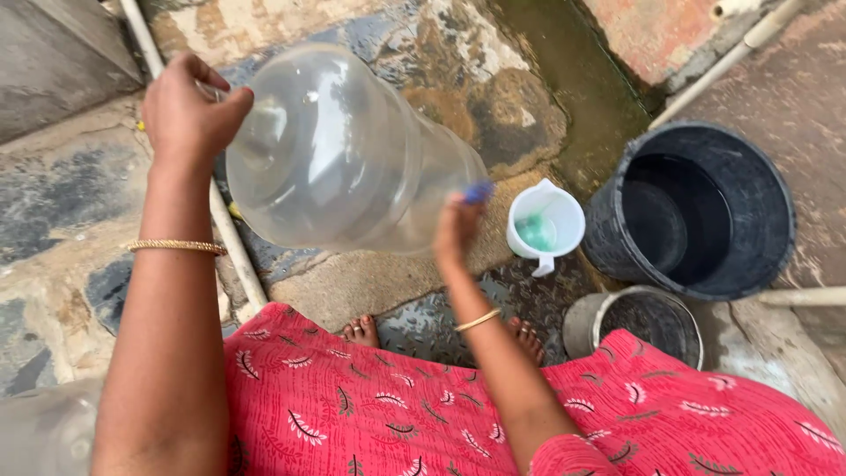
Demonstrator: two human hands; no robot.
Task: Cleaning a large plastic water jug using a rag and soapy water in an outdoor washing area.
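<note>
A big clear plastic water bottle (339, 154) lies tilted on its side in the air above wet stone ground. My left hand (189, 110) grips its far end at the upper left. My right hand (456, 227) is at the bottle's near end, fingers closed on a small blue piece (478, 191) by the bottle's mouth. Both wrists wear thin gold bangles. My bare feet (361, 331) show below the bottle, above my red patterned dress.
A white plastic mug (545, 226) with something green inside stands right of the bottle. A large black bucket (692, 207) and a smaller grey metal pot (639, 322) stand at right. White pipes (231, 238) cross the stone; a wet gutter runs at top centre.
</note>
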